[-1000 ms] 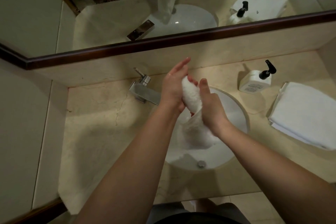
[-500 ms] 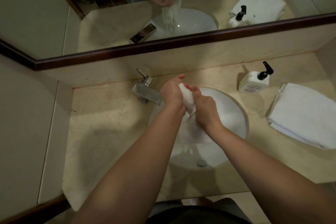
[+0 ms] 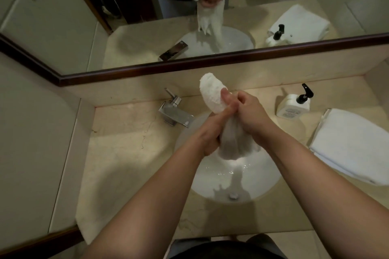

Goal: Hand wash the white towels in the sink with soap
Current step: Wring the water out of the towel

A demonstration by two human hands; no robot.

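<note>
Beige counter, one sink, two hands wringing one towel, one folded towel

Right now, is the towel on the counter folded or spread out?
Folded: the white towel lies as a neat stack with layered edges showing, beside the soap bottle.

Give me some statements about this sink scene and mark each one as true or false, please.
1. Both hands grip the wet towel above the sink. True.
2. The left hand is pressing the soap bottle. False: the bottle stands untouched on the counter.
3. A folded towel lies on the counter right of the sink. True.
4. The faucet is right of the sink. False: it is on the left.
5. The right hand is empty. False: it holds the wet towel.
</note>
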